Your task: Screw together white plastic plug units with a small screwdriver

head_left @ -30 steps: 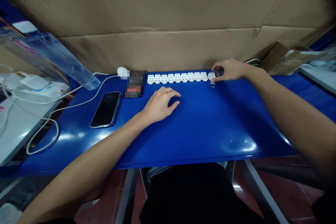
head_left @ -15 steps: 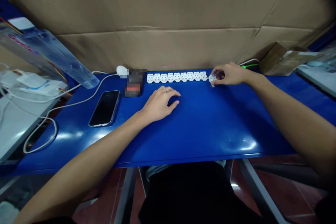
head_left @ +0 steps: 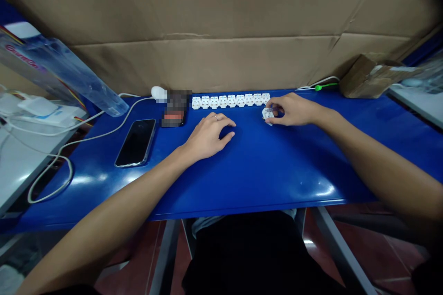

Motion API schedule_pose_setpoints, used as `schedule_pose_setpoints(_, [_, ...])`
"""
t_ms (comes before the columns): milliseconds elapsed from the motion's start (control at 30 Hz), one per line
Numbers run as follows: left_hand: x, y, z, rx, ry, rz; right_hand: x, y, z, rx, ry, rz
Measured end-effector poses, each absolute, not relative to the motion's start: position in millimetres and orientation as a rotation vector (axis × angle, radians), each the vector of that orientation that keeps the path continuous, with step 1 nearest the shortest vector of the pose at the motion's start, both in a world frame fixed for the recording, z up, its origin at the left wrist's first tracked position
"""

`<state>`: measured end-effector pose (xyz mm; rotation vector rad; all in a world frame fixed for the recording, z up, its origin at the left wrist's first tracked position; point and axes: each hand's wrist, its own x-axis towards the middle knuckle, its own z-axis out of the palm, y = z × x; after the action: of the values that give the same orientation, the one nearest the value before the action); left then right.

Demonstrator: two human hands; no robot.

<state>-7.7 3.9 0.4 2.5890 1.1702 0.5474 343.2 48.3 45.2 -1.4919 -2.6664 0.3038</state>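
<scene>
Between the thumb and fingers of my right hand (head_left: 289, 109) is a small white plastic socket module (head_left: 268, 115), held just in front of the right end of a row of similar modules. That row of white socket modules (head_left: 223, 101) runs side by side along the back of the blue table (head_left: 249, 166). My left hand (head_left: 209, 136) rests on the tabletop in front of the row's left part, fingers spread and thumb apart, with nothing in it. A ring shows on one of its fingers.
A phone (head_left: 136, 143) lies left of my left hand, near a partly blurred dark item (head_left: 175, 117). White cables (head_left: 71, 170) loop at the left below a clear plastic package (head_left: 83, 73). A cardboard box (head_left: 365, 76) and a green-tipped cable (head_left: 320, 87) sit back right.
My right hand has moved left and toward me with the socket module, away from the row's end line. My left hand stays in place. The view has shifted slightly.
</scene>
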Motion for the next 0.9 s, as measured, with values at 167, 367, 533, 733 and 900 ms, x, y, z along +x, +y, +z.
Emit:
schedule_pose_setpoints(167, [-7.5,4.6,-0.3,2.593,1.161,0.541,321.4,39.1,46.9,-1.412,-2.723,0.358])
schedule_pose_setpoints(367, [-7.3,4.9,-2.9,2.599,1.166,0.554,288.8,23.6,49.0,-1.281,-2.777,0.429])
schedule_pose_setpoints(533, [-6.8,4.6,-3.9,2.599,1.145,0.566,272.9,13.6,45.1,-1.205,-2.791,0.444])
schedule_pose_setpoints(733, [-7.3,5.7,-3.9,2.591,1.099,0.600,276.4,12.2,33.8,-1.152,-2.691,0.476])
schedule_pose_setpoints(900, [-5.1,3.8,-2.7,2.584,0.980,0.661,286.1,11.4,34.3,-1.190,-2.599,0.492])
